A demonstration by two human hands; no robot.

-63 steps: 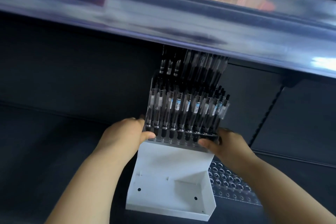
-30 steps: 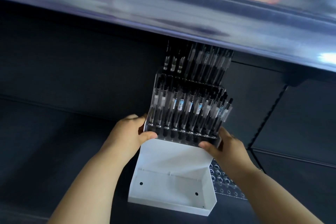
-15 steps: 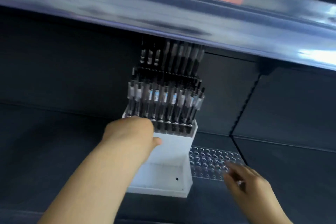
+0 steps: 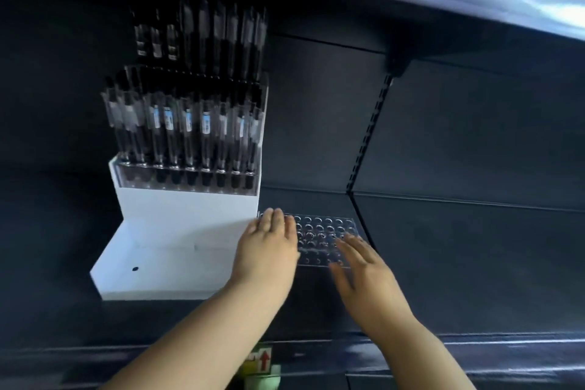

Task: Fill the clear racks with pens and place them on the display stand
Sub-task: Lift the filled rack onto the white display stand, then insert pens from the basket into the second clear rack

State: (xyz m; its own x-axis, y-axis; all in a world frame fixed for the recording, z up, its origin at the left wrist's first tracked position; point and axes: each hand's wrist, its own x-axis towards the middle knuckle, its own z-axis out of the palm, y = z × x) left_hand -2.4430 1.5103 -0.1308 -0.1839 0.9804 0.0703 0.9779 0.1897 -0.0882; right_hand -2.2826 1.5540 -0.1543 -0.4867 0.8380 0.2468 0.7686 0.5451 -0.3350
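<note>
- White stand (image 4: 177,260) sits left of centre on the dark shelf (image 4: 474,263), with its lower tray facing you.
- Up on its step there's a full rack (image 4: 190,176), with pens (image 4: 205,136) standing upright in a row. A second row of pens shows higher up behind it, upper left of the frame, and it's pretty dark.
- Empty rack (image 4: 323,229) lies flat on the shelf just right of the stand's base, around centre frame. Its holes face up and its left end is right by the stand's corner.
- Your left hand (image 4: 269,250) is over the left end of that rack, fingers straight and together, not gripping anything.
- Your right hand (image 4: 364,269) is over the right end, fingers spread and loose, holding nothing.
- It's too blurry to tell if either hand actually touches the plastic.
- Bottom centre, there's a sticker (image 4: 264,361) with a red arrow at the shelf's front edge.
</note>
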